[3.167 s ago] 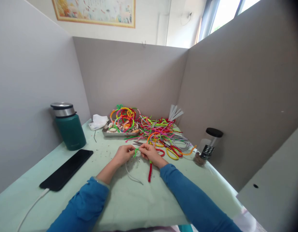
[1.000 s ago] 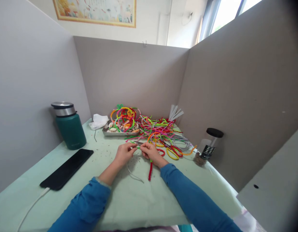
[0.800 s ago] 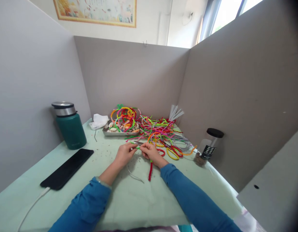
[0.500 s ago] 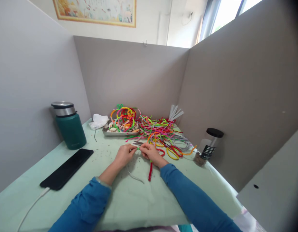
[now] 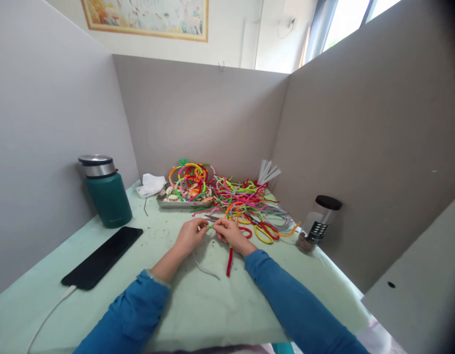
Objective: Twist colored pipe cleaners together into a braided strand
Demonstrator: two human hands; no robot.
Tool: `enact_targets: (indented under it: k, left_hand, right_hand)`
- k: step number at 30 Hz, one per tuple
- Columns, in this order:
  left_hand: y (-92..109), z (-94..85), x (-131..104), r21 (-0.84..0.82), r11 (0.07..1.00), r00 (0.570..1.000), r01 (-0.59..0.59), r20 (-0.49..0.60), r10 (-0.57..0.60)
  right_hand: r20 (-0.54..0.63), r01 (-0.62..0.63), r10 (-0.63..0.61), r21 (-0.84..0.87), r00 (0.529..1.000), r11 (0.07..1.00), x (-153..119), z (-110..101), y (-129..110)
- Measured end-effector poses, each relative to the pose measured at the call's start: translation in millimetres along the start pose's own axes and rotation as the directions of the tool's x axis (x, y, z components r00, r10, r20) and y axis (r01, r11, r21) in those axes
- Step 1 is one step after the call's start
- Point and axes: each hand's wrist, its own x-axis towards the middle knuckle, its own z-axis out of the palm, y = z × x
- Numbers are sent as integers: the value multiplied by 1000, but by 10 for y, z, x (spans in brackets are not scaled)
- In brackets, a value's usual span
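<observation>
My left hand (image 5: 191,237) and my right hand (image 5: 232,234) meet over the middle of the table, thumb and fingertips of each pinched. Between the fingertips a short green stretch of a fuzzy pipe cleaner (image 5: 210,226) shows, with both hands on it. Below my right palm a red fuzzy length (image 5: 229,264) with a yellow-green top hangs down or lies on the cloth; the palm hides how it joins the green part. Just beyond my fingers lie scissors (image 5: 213,218), partly covered. A loose grey pipe cleaner (image 5: 208,271) lies nearer me.
Behind my hands stand a metal tray (image 5: 185,204) of shells and colourful loops and a heap of pipe cleaners (image 5: 242,193). At left are a green flask (image 5: 109,199) and a black phone (image 5: 104,258) on a cable. A dark-lidded jar (image 5: 319,223) stands right. Grey partitions (image 5: 201,108) enclose the table.
The fingers of my left hand have shifted slightly on the green pipe cleaner, and a little more of it shows. My right hand stays nearly still.
</observation>
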Motion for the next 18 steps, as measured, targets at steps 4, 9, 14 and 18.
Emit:
enact_targets:
  k: [4,9,14,18]
  left_hand:
    - [7,-5,-3,8,1000,1000,19,17,-19]
    - [14,-15,-3,63,998,999,-19,40,17]
    - [18,-30,-7,67,997,999,-46,29,45]
    - [27,-41,-3,41,999,999,-20,28,18]
  right_hand:
    - [-4,8,-8,-12,1000,1000,-3,3,0]
    - [7,4,-4,-14,1000,1000,1,3,-1]
    - [-5,16,-16,-17,1000,1000,3,-2,10]
    - [-3,15,-15,-26,1000,1000,-2,-1,5]
